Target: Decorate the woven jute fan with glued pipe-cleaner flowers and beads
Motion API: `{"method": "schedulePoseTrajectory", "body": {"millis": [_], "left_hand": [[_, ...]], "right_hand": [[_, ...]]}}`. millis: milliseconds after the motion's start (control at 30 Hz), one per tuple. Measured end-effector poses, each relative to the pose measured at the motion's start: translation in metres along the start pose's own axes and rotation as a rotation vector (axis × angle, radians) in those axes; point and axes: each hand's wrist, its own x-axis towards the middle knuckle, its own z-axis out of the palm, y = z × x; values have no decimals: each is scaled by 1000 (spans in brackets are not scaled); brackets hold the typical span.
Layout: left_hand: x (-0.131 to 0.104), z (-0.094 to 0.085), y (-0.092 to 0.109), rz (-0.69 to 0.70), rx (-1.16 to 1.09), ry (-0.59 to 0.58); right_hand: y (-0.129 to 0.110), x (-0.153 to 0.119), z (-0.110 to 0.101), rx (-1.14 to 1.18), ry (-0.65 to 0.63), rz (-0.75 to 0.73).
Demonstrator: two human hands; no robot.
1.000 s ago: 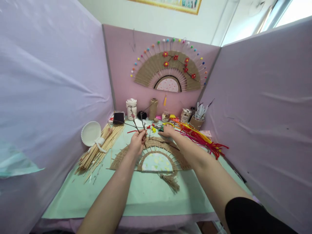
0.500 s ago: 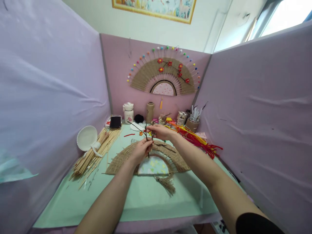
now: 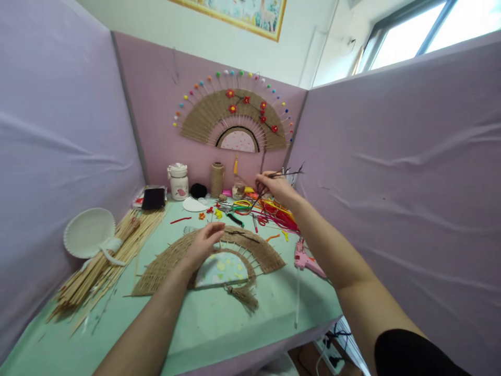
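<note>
Dark thin twigs (image 3: 289,173) are pinched in my right hand (image 3: 274,186), raised over the back right of the table. My left hand (image 3: 205,244) hovers over or rests on the woven fan (image 3: 164,267), fingers stretched out and holding nothing. The fan lies flat, with a floral half-round panel (image 3: 222,268) at its base and a twine tassel (image 3: 243,298) in front. Another dark twig (image 3: 243,236) lies across the fan's upper part.
Bundled bamboo sticks (image 3: 105,261) and a white scalloped dish (image 3: 89,233) lie at left. A pink glue gun (image 3: 307,259) sits at right. Coloured craft stems (image 3: 274,215), a twine spool (image 3: 217,179) and a white jar (image 3: 179,183) stand behind. A finished fan (image 3: 203,112) hangs on the back panel.
My right hand has moved away from the left, back and to the right, carrying the twigs. My left hand has let go and opened over the fan. The view has turned right.
</note>
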Motion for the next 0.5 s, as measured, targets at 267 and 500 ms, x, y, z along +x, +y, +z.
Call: {"method": "schedulePoseTrajectory", "body": {"millis": [267,500], "left_hand": [[5,0,-1,29,-57,103],[6,-1,0,-8,-114,200]], "right_hand": [[30,36,-148,-363,577,-104],[51,79,-174,-568,699,-171]]}}
